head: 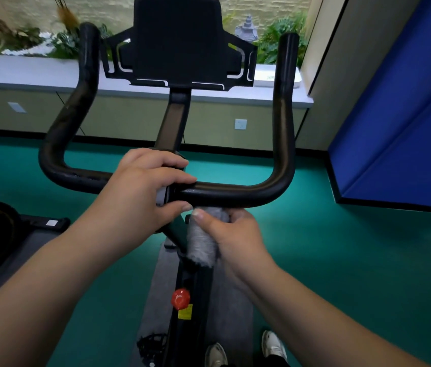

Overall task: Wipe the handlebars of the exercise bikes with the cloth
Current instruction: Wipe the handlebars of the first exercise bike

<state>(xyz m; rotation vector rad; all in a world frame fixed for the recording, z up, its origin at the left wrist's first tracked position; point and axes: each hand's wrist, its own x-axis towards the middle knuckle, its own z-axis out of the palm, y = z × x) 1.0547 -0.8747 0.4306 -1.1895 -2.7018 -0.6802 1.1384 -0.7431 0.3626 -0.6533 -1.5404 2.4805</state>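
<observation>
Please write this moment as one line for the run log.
left hand: grips handlebar centre | right hand: holds cloth under bar

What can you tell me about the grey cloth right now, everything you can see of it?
The cloth is grey, soft and fuzzy-looking, bunched into a thick roll. The right hand grips it, fingers curled round it, just under the handlebar crossbar near its centre. Its upper end reaches the bar's underside; its lower end hangs free over the bike frame. The left hand holds the bar's centre, not the cloth.
</observation>
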